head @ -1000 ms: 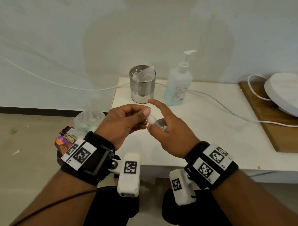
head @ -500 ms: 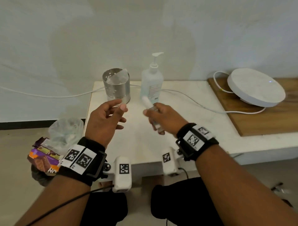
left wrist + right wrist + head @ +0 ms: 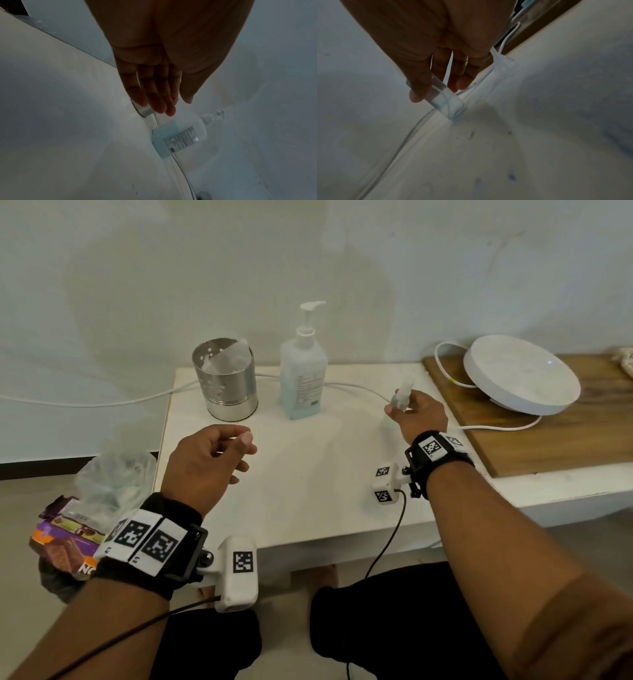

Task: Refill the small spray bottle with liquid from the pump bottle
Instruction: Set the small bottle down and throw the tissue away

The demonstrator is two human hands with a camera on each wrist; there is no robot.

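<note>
My right hand (image 3: 416,414) grips the small spray bottle (image 3: 444,99), its base touching the worktop (image 3: 308,474). My left hand (image 3: 209,463) hangs relaxed, holding nothing, near the pump bottle (image 3: 303,378).

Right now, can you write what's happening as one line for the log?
right hand: holds small spray bottle, base touching white table | left hand: empty, above table | pump bottle: upright, untouched

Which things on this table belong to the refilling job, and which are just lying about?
Part of the job:
spray bottle, gripped by the right hand
pump bottle
left hand, holding nothing

Just lying about:
metal cup
white cable
round white device
wooden board
</note>
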